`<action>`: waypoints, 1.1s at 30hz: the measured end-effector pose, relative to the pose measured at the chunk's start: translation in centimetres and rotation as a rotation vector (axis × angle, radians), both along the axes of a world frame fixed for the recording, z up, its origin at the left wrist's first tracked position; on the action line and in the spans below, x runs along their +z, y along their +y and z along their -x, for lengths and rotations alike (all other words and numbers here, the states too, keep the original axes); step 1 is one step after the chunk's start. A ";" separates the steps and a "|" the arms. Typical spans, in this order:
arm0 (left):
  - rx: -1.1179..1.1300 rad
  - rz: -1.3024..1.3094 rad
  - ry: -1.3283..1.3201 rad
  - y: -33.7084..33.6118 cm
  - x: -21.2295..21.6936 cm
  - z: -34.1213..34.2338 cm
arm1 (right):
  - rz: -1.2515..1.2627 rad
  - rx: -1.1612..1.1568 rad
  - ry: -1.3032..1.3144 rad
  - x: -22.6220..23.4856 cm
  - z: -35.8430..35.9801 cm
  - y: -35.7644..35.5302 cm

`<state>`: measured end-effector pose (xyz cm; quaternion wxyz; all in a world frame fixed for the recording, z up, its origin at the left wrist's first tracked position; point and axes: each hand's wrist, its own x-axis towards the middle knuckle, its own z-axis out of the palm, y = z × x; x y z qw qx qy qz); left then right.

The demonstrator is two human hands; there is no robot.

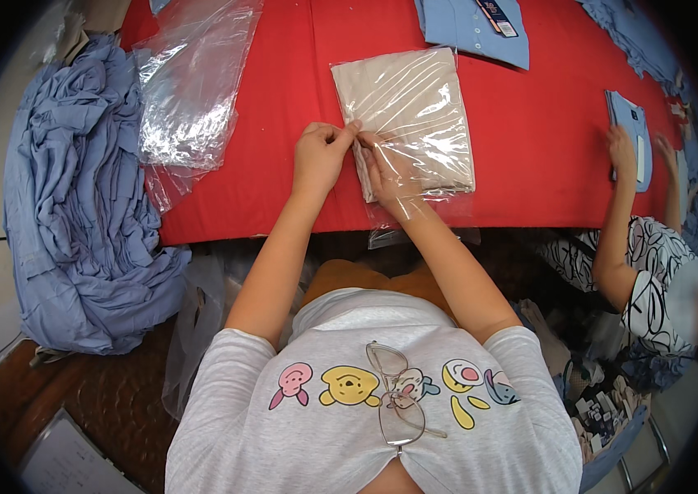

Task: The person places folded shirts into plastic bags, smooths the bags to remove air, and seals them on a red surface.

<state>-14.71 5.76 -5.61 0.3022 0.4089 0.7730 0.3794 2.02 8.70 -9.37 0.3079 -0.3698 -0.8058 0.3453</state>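
A folded beige garment (415,107) lies on the red-covered table in front of me, inside a clear plastic bag (382,216) whose loose end hangs over the near edge. At the garment's left edge, my left hand (320,156) is closed, thumb and fingers pinching the bag's side. My right hand (392,174) rests at the garment's near left part, with shiny film over its back and wrist. Its curled fingers close on the garment's left edge, close to my left fingertips; the film blurs their exact hold.
Clear plastic bags (188,123) lie at the table's left, beside a big heap of blue garments (89,206). A folded blue shirt (468,29) with a dark tag lies at the back. On the right, a co-worker's hands (622,152) are at another folded blue shirt (630,136).
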 end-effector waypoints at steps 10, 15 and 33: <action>-0.042 0.003 -0.120 -0.2 -1.1 0.5 | -0.145 -0.074 0.134 -1.0 -1.0 -0.9; -0.113 -0.074 0.055 -1.2 -1.7 0.6 | -0.186 0.131 -0.149 -0.5 -1.4 -1.0; -0.709 -0.216 0.856 11.6 -4.5 2.2 | -0.185 0.426 -0.358 0.5 -5.7 -2.0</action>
